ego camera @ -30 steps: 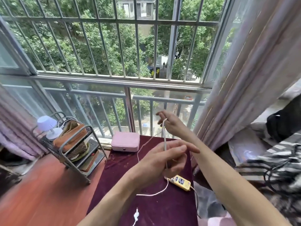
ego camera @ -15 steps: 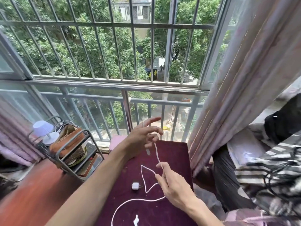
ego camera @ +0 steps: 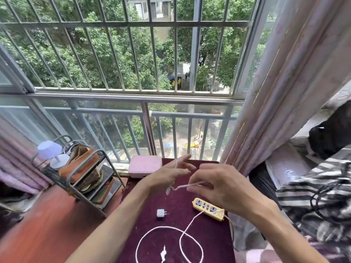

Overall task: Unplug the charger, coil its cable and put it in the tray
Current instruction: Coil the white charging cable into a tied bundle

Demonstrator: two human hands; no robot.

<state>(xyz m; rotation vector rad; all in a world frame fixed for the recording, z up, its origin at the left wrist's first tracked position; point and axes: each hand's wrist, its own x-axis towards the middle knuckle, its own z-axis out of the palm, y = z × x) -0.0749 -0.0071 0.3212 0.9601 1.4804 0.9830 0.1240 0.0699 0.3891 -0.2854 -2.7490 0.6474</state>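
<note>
The white charger cube (ego camera: 161, 212) lies unplugged on the maroon table (ego camera: 209, 242), left of the yellow power strip (ego camera: 208, 209). Its white cable (ego camera: 182, 235) loops over the table near the front edge and rises to my hands. My left hand (ego camera: 169, 176) is raised above the table with its fingers spread, the cable wound over it and one end hanging below the palm. My right hand (ego camera: 218, 186) pinches the cable and holds it stretched toward the left hand. A pink tray-like box (ego camera: 145, 166) sits at the table's far left corner.
A metal rack (ego camera: 83, 179) with books, a bag and a small white lamp (ego camera: 51, 152) stands left of the table on the red floor. The barred window is behind. A curtain (ego camera: 284, 92) hangs at the right, with striped bedding (ego camera: 313, 196) and dark cables beside it.
My right hand rose from the table to the left hand's level, pulling the cable taut between them. The view shifted, and the yellow power strip shows again.
</note>
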